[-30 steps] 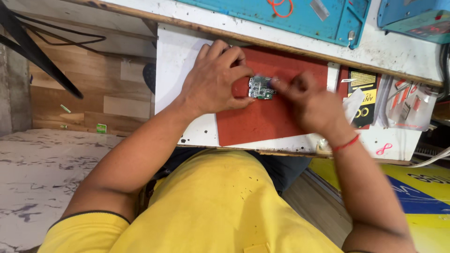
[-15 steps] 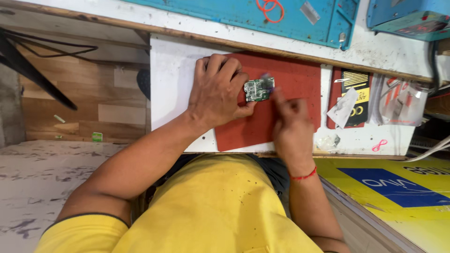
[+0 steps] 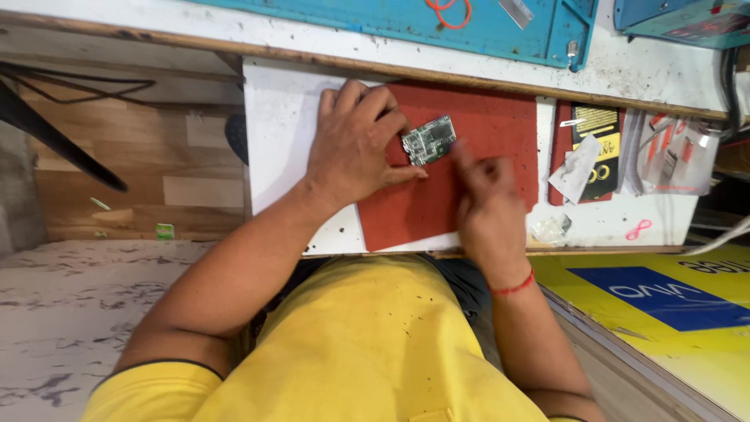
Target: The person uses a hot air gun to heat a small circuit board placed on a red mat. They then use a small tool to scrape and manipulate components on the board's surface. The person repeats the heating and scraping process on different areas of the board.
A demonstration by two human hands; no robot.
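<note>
Workshop setting: a white surface (image 3: 281, 141) with a worn wooden front edge, speckled with dark marks, above a grey mottled floor (image 3: 55, 312). A red mat (image 3: 484, 133) lies on the surface; a teal mat (image 3: 391, 19) sits beyond it. The near edge runs just past the red mat, with bare white to the left. Packets (image 3: 672, 156) and a black-and-yellow card (image 3: 595, 148) crowd the right side. The left hand (image 3: 355, 144) pinches a small green circuit board (image 3: 429, 140) over the red mat. The right hand (image 3: 488, 207), blurred, points at the board; contact cannot be told.
</note>
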